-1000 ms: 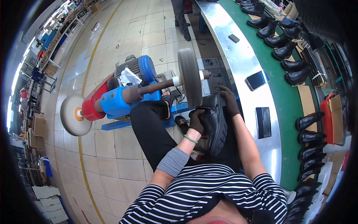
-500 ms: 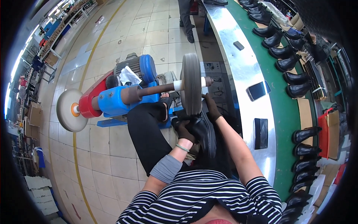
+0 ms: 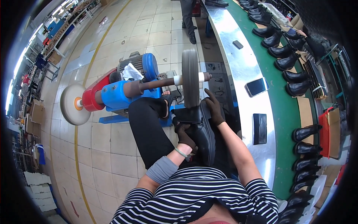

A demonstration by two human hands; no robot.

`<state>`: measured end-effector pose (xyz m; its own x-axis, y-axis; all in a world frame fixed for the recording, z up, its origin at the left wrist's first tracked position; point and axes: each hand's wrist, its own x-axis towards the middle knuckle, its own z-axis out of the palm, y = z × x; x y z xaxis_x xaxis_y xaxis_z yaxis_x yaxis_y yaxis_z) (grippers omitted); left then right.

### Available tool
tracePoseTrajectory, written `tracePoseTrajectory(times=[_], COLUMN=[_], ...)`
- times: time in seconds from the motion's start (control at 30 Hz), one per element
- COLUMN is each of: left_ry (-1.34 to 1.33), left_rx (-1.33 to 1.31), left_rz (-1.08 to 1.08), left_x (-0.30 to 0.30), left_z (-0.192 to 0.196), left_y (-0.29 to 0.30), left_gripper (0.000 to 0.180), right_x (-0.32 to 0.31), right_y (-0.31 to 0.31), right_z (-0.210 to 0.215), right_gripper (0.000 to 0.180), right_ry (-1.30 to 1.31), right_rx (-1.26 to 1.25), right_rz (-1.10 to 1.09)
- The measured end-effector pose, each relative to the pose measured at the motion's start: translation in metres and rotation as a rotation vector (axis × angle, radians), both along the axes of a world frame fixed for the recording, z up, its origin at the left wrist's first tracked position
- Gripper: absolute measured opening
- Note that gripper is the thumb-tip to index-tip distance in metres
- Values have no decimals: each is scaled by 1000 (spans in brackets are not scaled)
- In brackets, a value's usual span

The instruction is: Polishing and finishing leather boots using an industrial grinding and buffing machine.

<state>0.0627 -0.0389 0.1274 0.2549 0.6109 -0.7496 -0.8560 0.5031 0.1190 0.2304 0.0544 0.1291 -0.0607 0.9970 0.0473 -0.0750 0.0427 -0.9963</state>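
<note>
A black leather boot [image 3: 203, 140] is in my hands, its toe toward my body and its upper end at the lower edge of the buffing wheel [image 3: 190, 78]. My left hand [image 3: 184, 135], in a brown glove, grips the boot's left side. On the right side, my right hand [image 3: 214, 110], gloved too, holds the boot near its upper end, one finger stretched out toward the wheel. The wheel's rim looks blurred. It sits on the shaft of a blue and red machine [image 3: 113, 93], which carries a pale wheel [image 3: 72, 104] at its other end.
To the right runs a metal bench [image 3: 242, 63] with a phone [image 3: 257, 87], a small dark object [image 3: 237, 44] and a black box [image 3: 260, 128]. Beyond it, several black boots [image 3: 296, 78] line a green conveyor [image 3: 278, 108]. A person's legs [image 3: 188, 20] stand ahead.
The boot has come down a little toward my body, showing more of its upper end below the wheel. A finger of my right hand has lifted away from the boot.
</note>
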Motion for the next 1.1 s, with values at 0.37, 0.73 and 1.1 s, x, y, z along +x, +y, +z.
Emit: tracePoseTrajectory(times=[0.37,0.73,1.1], left_ry=[-63,259,3], left_rx=[269,446,302], left_rz=[58,-3,-284], left_x=[6,30,31], left_z=[-34,-64,-47], left_y=[4,75,98], left_gripper=[27,43,52], right_x=[9,-27,-49], right_y=[-73,-76,-59], right_z=[45,90,77], right_gripper=[71,81,86], right_ry=[85,-712,-1006], right_rx=[-103,240,277], right_rz=[-35,-195,-289])
